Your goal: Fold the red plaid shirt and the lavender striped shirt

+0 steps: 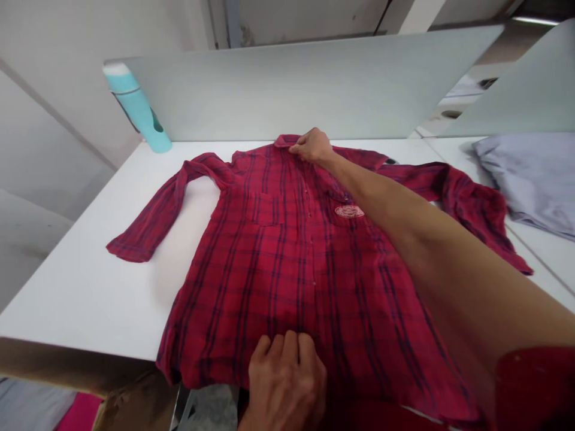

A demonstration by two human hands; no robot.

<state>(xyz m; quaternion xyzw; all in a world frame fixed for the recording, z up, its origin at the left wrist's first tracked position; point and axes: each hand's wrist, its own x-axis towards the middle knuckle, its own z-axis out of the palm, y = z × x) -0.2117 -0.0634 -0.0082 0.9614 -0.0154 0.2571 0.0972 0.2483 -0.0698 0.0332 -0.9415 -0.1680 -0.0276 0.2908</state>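
While the red plaid shirt (pixel 269 257) lies front up on the white surface (pixel 90 281), its lower end past the near edge, my right hand (pixel 313 145) pinches cloth at the collar (pixel 284 140) between thumb and fingers. Left hand (pixel 285 380): on the lower front, fingers curled against the fabric; thumb hidden, so I cannot tell whether it grips. Both sleeves extend outward. An oval patch (pixel 349 211) shows just beside my right forearm. Turquoise bottle (pixel 137 108) at far left, beside a frosted panel (pixel 287 90); grey cloth (pixel 530 179) at right.
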